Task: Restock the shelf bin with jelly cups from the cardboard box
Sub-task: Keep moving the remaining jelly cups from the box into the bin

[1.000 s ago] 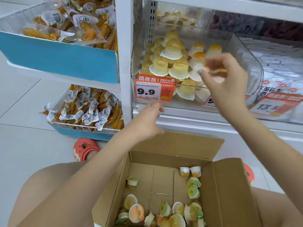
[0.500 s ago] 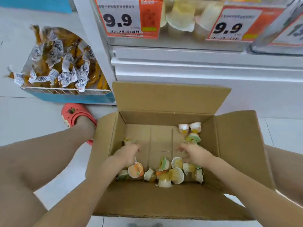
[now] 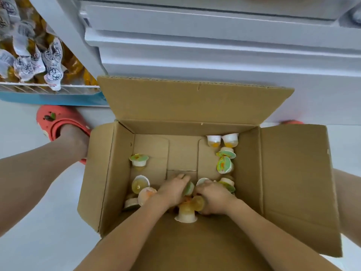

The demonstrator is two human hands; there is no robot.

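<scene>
The open cardboard box point(image 3: 293, 173) stands on the floor below me. Several small jelly cups lie loose inside, such as one upright cup point(image 3: 139, 160) at the left and a pair point(image 3: 222, 139) in the far right corner. Both my hands are down in the near part of the box, side by side. My left hand point(image 3: 172, 189) curls over a green-lidded jelly cup point(image 3: 189, 188). My right hand point(image 3: 213, 196) grips cups near a yellow one point(image 3: 198, 203). The shelf bin is out of view.
The white shelf base point(image 3: 214, 55) rises just beyond the box's far flap point(image 3: 185, 98). At the upper left is a blue-fronted wire basket point(image 3: 48, 90) of packaged snacks. A red clog point(image 3: 58, 122) is on my left foot beside the box. My knees flank the box.
My head has tilted further down and the shelf bin has left the view. Both hands moved from the box's sides toward its near middle and closed over cups.
</scene>
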